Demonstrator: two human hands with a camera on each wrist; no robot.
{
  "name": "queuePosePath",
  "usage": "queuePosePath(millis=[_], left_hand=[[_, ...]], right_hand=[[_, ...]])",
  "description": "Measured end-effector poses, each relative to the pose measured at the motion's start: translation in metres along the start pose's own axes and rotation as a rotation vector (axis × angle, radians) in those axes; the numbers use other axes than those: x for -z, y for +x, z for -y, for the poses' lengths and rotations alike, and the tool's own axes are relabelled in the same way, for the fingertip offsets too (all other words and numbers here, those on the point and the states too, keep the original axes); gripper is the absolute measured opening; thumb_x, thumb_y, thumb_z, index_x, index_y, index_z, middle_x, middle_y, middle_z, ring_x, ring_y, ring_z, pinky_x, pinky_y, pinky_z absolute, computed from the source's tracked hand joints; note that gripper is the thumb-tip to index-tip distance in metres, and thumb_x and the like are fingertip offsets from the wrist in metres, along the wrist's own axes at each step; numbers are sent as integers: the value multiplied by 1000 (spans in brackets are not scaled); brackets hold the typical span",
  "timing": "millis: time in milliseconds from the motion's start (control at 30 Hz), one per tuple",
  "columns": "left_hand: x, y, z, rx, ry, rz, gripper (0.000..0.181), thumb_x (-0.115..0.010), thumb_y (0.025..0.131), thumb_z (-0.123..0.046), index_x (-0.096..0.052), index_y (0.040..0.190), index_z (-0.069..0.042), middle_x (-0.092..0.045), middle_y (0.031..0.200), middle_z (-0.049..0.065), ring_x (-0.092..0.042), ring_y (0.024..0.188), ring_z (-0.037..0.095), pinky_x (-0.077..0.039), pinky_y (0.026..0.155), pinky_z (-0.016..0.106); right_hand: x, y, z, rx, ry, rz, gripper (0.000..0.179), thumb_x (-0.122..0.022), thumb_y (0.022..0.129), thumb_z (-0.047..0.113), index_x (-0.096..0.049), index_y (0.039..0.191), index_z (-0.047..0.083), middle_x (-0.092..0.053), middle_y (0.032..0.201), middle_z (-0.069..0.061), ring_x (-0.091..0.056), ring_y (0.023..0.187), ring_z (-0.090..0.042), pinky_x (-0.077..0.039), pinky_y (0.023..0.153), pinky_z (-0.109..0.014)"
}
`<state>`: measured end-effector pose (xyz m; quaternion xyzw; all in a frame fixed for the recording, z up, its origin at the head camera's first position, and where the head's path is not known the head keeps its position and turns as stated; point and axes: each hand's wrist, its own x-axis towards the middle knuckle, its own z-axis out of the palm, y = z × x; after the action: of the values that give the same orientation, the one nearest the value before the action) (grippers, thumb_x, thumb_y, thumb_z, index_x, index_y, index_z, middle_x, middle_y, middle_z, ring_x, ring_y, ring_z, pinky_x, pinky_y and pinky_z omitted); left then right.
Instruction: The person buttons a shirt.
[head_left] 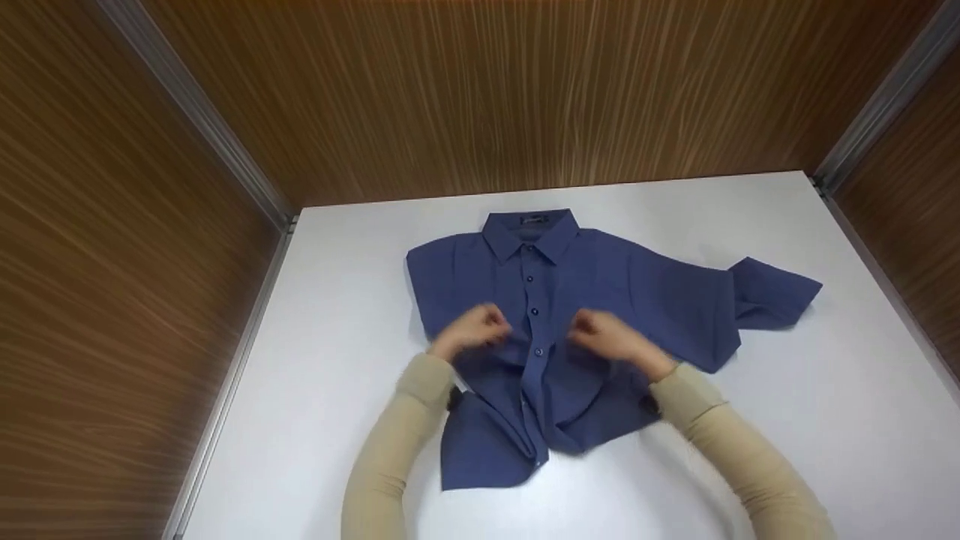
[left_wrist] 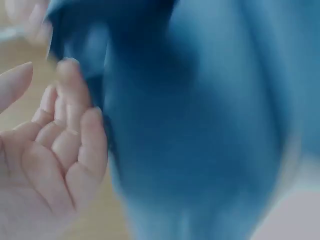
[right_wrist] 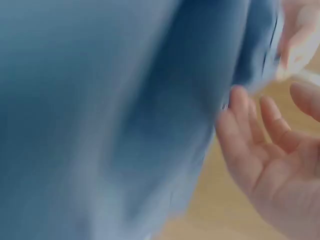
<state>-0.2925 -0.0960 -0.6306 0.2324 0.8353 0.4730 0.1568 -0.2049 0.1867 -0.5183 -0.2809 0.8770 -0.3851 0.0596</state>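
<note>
White flat tabletop (head_left: 330, 337) bears a dark-blue collared button-up cloth shirt (head_left: 559, 292), over which the bare left hand (head_left: 471, 328) and right hand (head_left: 609, 335) hang loosely bent, gripping nothing, and its bunched lower front (head_left: 536, 405) likely wants even, two-handed smoothing.

Blurred blue cloth (right_wrist: 125, 140) fills the left and centre, its edge slanting down from the upper right; at lower right the right hand (right_wrist: 277, 162) shows its palm, fingertips by that edge, the left hand (right_wrist: 302, 40) in the upper right corner
</note>
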Motion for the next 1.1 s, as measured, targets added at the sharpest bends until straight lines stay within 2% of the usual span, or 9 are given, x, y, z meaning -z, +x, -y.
queuePosePath(millis=[67, 100, 267, 333, 400, 567, 867, 1000, 1100], left_hand=[[30, 35, 61, 31, 190, -138, 39, -56, 79, -52, -56, 86, -14, -58, 77, 2, -56, 67, 16, -45, 59, 30], [49, 41, 66, 86, 306, -219, 42, -55, 79, -53, -57, 89, -12, -58, 82, 5, -55, 72, 19, -44, 63, 33], [121, 8, -13, 432, 573, -354, 53, -53, 88, -31, -42, 120, 9, -44, 117, 24, -42, 108, 37, -37, 83, 51], [129, -12, -51, 524, 563, -314, 57, -50, 90, -27, -30, 129, 10, -33, 129, 26, -31, 119, 38, -30, 90, 54], [128, -21, -59, 547, 540, -291, 62, -47, 91, -28, -21, 134, 9, -24, 136, 25, -21, 126, 36, -24, 94, 55], [113, -23, -40, 549, 427, -175, 74, -55, 86, -14, -7, 140, 2, -10, 144, 18, -9, 131, 32, -12, 102, 46], [109, -10, -26, 531, 458, -182, 80, -68, 74, -28, -27, 136, 0, -10, 144, 19, -9, 130, 35, -16, 97, 55], [111, -3, -16, 515, 420, -241, 53, -61, 77, -46, -59, 103, 1, -7, 145, 18, -1, 132, 31, -12, 96, 60], [115, 5, -9, 440, 461, -268, 39, -60, 81, -40, -59, 74, -2, -28, 137, 19, -24, 126, 31, -25, 94, 54]], right_hand=[[23, 9, -45, -36, -94, -82, 15, -58, 83, 14, -56, 83, 0, -57, 74, -10, -54, 67, -25, -43, 60, -38], [35, 14, -75, -48, -127, -126, 16, -58, 82, 16, -55, 82, 1, -56, 72, -10, -53, 65, -25, -42, 58, -37], [78, 39, -220, -155, -238, -275, 23, -62, 79, 25, -54, 76, 3, -52, 67, -6, -48, 59, -19, -37, 51, -31], [91, 43, -219, -244, -240, -247, 27, -62, 79, 21, -54, 84, -4, -54, 74, -14, -51, 67, -27, -41, 59, -36], [97, 42, -190, -321, -223, -203, 34, -62, 78, 17, -51, 93, -12, -53, 85, -25, -51, 79, -37, -40, 71, -44], [86, 38, -125, -409, -226, -55, 58, -59, 83, 22, -35, 114, -21, -42, 107, -38, -39, 103, -48, -31, 88, -52], [70, 45, -131, -531, -285, -20, 80, -68, 76, 33, -24, 130, -6, -19, 132, -36, -15, 122, -48, -7, 87, -70], [79, 48, -137, -522, -341, -6, 80, -70, 72, 38, -29, 127, -2, -29, 127, -34, -24, 116, -50, -15, 83, -71], [86, 53, -135, -490, -354, 11, 66, -70, 73, 33, -38, 120, -1, -40, 116, -31, -35, 108, -47, -23, 78, -70]])
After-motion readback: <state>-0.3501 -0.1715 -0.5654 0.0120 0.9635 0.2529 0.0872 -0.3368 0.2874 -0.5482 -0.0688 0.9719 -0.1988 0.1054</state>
